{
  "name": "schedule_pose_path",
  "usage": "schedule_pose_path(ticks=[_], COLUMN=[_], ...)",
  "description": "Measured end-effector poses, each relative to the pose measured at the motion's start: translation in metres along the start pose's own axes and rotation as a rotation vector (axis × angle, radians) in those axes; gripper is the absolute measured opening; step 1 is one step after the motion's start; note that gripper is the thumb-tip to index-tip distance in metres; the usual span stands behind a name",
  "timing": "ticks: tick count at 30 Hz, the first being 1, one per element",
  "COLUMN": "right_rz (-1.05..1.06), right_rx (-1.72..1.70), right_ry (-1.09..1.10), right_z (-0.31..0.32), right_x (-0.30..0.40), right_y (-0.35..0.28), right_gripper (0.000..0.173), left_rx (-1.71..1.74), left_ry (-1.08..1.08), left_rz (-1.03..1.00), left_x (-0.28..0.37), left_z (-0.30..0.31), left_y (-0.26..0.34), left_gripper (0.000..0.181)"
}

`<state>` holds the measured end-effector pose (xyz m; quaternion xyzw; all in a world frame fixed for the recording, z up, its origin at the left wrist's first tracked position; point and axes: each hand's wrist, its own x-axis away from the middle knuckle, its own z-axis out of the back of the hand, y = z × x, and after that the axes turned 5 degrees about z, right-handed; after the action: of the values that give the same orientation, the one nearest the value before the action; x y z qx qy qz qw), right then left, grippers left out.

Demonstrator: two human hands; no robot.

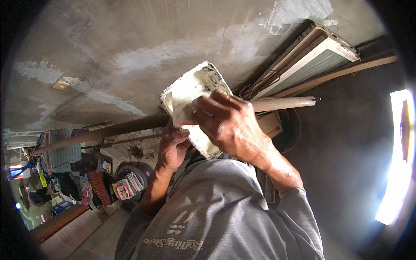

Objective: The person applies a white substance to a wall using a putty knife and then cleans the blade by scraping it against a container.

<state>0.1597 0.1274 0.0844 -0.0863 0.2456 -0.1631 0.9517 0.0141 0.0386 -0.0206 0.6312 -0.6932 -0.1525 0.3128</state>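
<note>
A rectangular pan [199,69], its rim crusted with dried filler, is tilted up in front of my chest. Wet white filler [191,83] coats its inside. My left hand [174,148] grips the pan from its lower left side, with the thumb near the rim. Over the middle of the pan, my right hand [229,125] is closed on a flat scraper [180,109], smeared white and showing a thin red strip at its lower edge. The fingers are blurred and cover most of the scraper, so its handle is hidden.
A grey plastered wall [130,29] with pale filler patches stands ahead, bearing a small box [61,85]. A framed panel [312,61] leans at the right near a pale pole [282,103]. Hanging clothes [65,152], books [128,187] and a round dark tub [143,172] are left.
</note>
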Motion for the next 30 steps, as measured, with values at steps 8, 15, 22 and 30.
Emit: schedule_pose_path(ticks=[8, 15, 22, 30], right_rz=[0.040, -0.497, -0.506, -0.297], right_rx=[-0.059, -0.264, -0.225, -0.340], right_ry=[-0.042, 0.203, 0.305, 0.291], right_z=[0.004, 0.010, -0.015, -0.017], right_x=[0.028, 0.029, 0.031, 0.029], right_y=[0.004, 0.010, -0.005, -0.015], right_gripper=[0.023, 0.011, 0.011, 0.015], left_rx=[0.166, 0.138, 0.001, -0.080], left_ry=[0.013, 0.034, 0.084, 0.044], left_rz=[0.046, -0.071, -0.145, -0.138], left_x=[0.005, 0.001, 0.001, 0.002], left_z=[0.011, -0.008, -0.022, -0.027], left_y=[-0.003, 0.000, -0.007, -0.004], left_gripper=[0.052, 0.045, 0.043, 0.039])
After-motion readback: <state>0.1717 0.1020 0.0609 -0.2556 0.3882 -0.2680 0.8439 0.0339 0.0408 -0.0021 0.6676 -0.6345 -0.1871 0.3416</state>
